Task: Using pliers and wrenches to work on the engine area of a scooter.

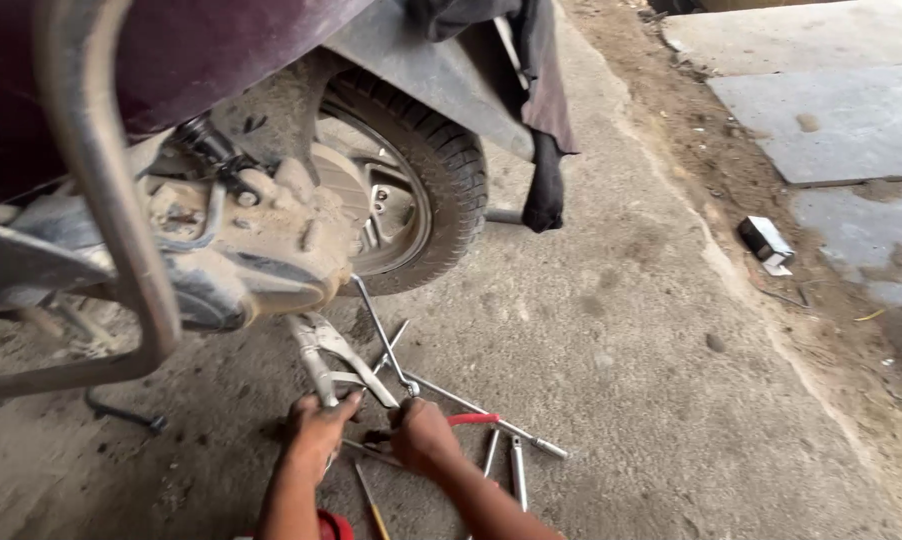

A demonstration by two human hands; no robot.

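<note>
Head view: concrete floor (611,330) is seen from above, beside the rear of a scooter.
Left hand (318,430): fingers are closed around the handles of silver locking pliers (323,350), whose jaws are pointed up toward the dusty engine casing (261,240).
Right hand (423,436): fingers are curled around the lower end of a thin metal rod (379,330), which is leaned up to the casing's underside; a red-handled tool (474,419) is seen just beside this hand.
Floor tools: several silver wrenches (516,465) are scattered under and near both hands.
Scooter: rear tyre (441,160) is stood on the floor; a dark cloth (543,190) is hung behind it.
Right edge: a small box (766,243) is lain well apart from the hands.
</note>
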